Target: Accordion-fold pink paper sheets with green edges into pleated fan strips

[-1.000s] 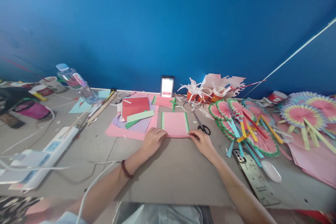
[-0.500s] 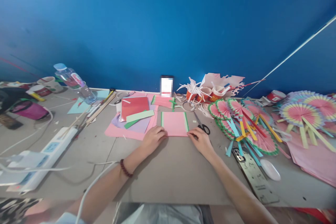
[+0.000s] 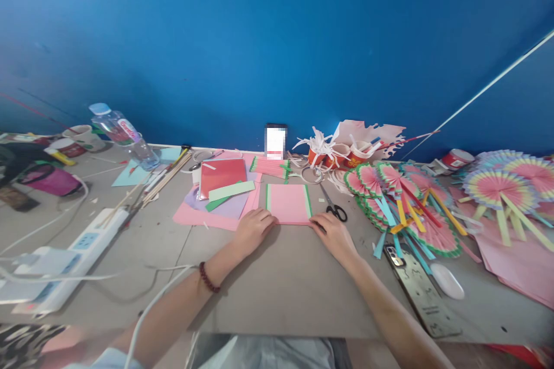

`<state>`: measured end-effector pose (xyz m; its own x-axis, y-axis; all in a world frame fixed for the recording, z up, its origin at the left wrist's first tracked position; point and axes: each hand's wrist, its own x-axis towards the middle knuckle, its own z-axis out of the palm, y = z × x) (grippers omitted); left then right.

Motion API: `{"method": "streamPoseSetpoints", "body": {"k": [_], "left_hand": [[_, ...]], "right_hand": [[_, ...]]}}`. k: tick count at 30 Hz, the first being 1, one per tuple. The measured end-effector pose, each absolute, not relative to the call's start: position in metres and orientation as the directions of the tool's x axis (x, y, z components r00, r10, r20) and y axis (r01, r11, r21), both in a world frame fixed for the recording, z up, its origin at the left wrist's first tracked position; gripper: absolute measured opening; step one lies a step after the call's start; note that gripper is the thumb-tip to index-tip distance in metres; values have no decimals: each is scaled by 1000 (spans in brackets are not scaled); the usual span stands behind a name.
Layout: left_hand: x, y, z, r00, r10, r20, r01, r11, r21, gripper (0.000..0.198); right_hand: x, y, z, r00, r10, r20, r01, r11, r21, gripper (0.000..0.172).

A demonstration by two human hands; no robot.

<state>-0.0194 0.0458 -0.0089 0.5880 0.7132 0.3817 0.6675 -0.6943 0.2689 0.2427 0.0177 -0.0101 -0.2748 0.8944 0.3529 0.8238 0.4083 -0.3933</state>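
A pink paper sheet (image 3: 288, 203) with green strips down its left and right sides lies flat on the table in front of me. My left hand (image 3: 255, 229) is closed at the sheet's near left corner, fingertips pressed together on the paper. At the near right corner my right hand (image 3: 332, 232) pinches the edge between thumb and fingers. A narrow band runs along the near edge between both hands; whether it is a fold I cannot tell. Just beyond my right hand lie black-handled scissors (image 3: 337, 211). Behind the sheet rests a pleated pink and green paper strip (image 3: 270, 167).
Left of the sheet are stacked coloured papers (image 3: 224, 176), wooden sticks (image 3: 167, 177), a tilted plastic bottle (image 3: 123, 134) and a power strip (image 3: 82, 253). To the right lie pleated paper fans (image 3: 435, 230), a phone (image 3: 419, 288) and a white mouse (image 3: 447, 281). A lit phone (image 3: 276, 141) leans on the blue wall.
Both hands stay at the near corners of the pink sheet, with only a very slight shift of the fingers. The sheet lies in the same place.
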Motion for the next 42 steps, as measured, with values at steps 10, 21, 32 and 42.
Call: {"method": "streamPoseSetpoints", "body": {"k": [10,21,32,42], "left_hand": [[-19,45,-8,596,692,407,685,-703,194,19],[-17,41,-8,659,651,377,689,-723,44,14],[-13,31,-4,701,644,308,697,-711,-100,14],[-13,27,-3,696,661,280,708,-698,-108,16]], "right_hand": [[241,13,-8,-315,881,354,845,430,-318,24],[239,10,-8,-384,851,359,878,456,-143,24],[234,4,-8,-418,829,372,892,453,-7,23],[232,2,-8,-414,845,338,903,428,35,20]]}}
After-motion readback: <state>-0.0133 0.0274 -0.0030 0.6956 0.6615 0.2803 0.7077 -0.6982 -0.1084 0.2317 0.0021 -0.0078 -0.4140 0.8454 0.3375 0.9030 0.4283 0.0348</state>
